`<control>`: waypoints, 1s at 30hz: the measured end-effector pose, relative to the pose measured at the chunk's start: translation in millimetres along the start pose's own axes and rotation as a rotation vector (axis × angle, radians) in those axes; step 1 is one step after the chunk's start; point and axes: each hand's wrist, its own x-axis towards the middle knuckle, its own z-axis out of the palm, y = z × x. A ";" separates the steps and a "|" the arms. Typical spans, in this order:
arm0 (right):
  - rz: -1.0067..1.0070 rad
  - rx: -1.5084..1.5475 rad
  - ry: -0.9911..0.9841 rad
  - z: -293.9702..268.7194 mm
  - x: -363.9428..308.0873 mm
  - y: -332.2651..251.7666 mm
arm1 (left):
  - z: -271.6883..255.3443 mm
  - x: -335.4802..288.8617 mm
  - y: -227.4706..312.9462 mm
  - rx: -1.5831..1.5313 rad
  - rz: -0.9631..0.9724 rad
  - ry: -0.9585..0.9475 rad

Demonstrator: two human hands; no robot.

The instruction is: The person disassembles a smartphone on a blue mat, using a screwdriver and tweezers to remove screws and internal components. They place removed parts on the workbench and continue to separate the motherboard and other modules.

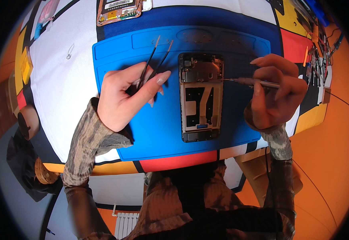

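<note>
An opened phone (202,98) lies on a blue work mat (150,138), its inner frame and metal shield plate facing up. To its left, my left hand (128,94) holds a pair of black tweezers (153,60), tips pointing away from me and spread apart above the mat. On the other side, my right hand (280,90) grips a slim screwdriver (254,82). Its tip reaches the phone's right edge, just below the shield plate; whether it touches a screw is too small to tell. Tiny parts, perhaps screws, lie in the mat's far compartments (196,36).
Beyond the mat lies another opened phone part (119,13) with a copper-coloured frame. Several tools (315,60) crowd the table's right edge. A yellow box (26,65) sits at the left edge, and a small clear ring-like item (69,52) rests on the white cloth.
</note>
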 end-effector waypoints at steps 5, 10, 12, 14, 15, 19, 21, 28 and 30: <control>-0.009 0.015 0.001 -1.7 -0.1 0.1 | 0.7 -0.3 0.3 -0.020 -0.021 0.008; 0.002 0.038 -0.039 -0.7 -0.6 1.2 | 0.4 -0.5 0.0 0.008 -0.016 0.004; -0.005 0.017 -0.020 -2.2 -0.9 -0.7 | 0.1 -1.3 -0.6 0.024 -0.019 0.007; -0.004 0.021 0.001 -4.1 -0.8 -1.7 | 0.4 -1.5 -1.8 0.037 -0.011 0.016; -0.011 0.032 0.009 -4.8 -0.6 -1.4 | 0.7 -1.4 -2.6 0.023 -0.006 0.022; -0.003 0.084 0.078 -4.0 -2.6 2.4 | 1.5 -2.3 -4.8 -0.064 -0.006 0.049; 0.006 0.130 0.097 -4.2 -3.7 4.0 | 2.2 -3.6 -4.5 -0.070 0.008 0.072; 0.027 0.143 0.168 -7.1 -2.9 9.7 | 4.7 -4.1 -3.3 0.056 0.087 0.082; 0.039 0.201 0.257 -4.2 -6.6 14.0 | 5.6 -4.1 -3.7 0.035 0.085 0.072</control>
